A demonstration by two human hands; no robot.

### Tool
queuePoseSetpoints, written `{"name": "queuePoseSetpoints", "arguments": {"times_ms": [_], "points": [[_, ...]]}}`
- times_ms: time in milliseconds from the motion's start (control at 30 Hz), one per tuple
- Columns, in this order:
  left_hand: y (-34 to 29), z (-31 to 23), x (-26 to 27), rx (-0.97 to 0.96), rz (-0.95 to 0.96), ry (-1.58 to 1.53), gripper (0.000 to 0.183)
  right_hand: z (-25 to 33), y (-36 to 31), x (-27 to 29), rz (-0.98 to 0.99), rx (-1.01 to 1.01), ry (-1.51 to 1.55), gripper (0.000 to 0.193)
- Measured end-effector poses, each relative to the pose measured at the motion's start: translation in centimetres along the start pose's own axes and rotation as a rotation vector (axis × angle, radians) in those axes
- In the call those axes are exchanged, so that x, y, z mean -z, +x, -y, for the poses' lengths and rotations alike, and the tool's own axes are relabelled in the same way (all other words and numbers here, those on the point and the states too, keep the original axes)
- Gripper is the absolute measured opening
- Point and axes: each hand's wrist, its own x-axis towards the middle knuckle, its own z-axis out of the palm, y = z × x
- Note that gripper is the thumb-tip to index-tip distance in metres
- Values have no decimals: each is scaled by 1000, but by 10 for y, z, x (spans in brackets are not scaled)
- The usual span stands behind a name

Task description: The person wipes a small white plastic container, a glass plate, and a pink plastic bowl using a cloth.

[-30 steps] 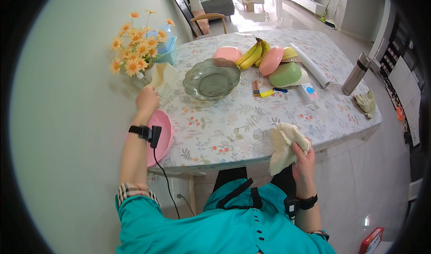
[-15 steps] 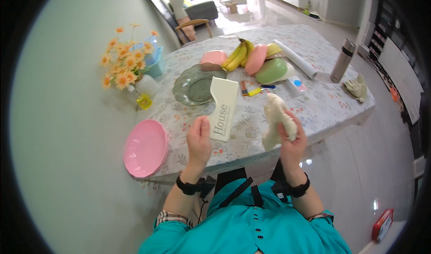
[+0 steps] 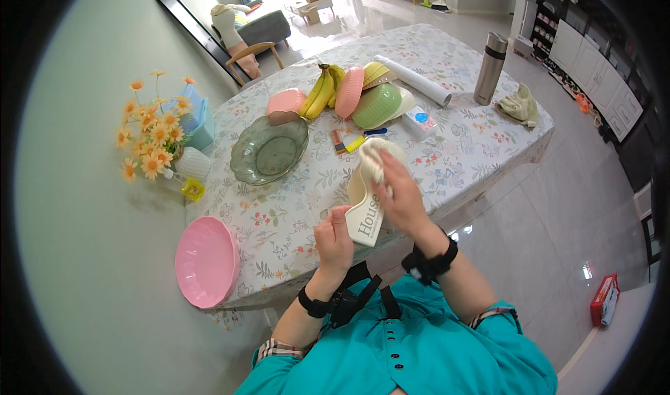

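Note:
In front of me, above the near side of the table, my left hand (image 3: 333,245) grips a cream storage holder (image 3: 364,222) by its lower left edge. The holder has a scooped side and dark lettering on its face, and it stands tilted. My right hand (image 3: 403,198) is closed on a cream cloth (image 3: 381,149) and presses it against the holder's upper end. Cloth and fingers hide that end, and the right fingers are slightly blurred.
On the flowered tablecloth (image 3: 447,175) are a glass bowl (image 3: 269,159), bananas (image 3: 322,93), a green basket (image 3: 373,107), brushes (image 3: 354,144), a steel flask (image 3: 490,70) and a crumpled cloth (image 3: 518,107). A pink basin (image 3: 206,262) sits at the left edge, below a flower vase (image 3: 192,163).
My right hand has brought the cloth left onto the holder's upper end; before, they were apart. The holder has turned, lowered and come nearer to me. The view has shifted to the right.

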Motion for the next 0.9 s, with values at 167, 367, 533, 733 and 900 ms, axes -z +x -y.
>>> {"name": "queuePoseSetpoints", "arguments": {"times_ms": [167, 367, 533, 733, 900], "points": [[4, 0, 2, -16, -3, 42, 58, -10, 16, 0, 20, -186, 260, 44], [8, 14, 9, 90, -97, -62, 55, 50, -32, -5, 106, 17, 54, 48], [3, 13, 20, 222, 8, -555, 78, 82, -59, -7, 168, 159, 138, 46], [4, 14, 18, 128, 67, -280, 90, 58, -18, 4, 225, 162, 22, 54], [2, 23, 12, 17, 84, -162, 95, 46, -10, 5, 172, 75, 44, 36]]}}
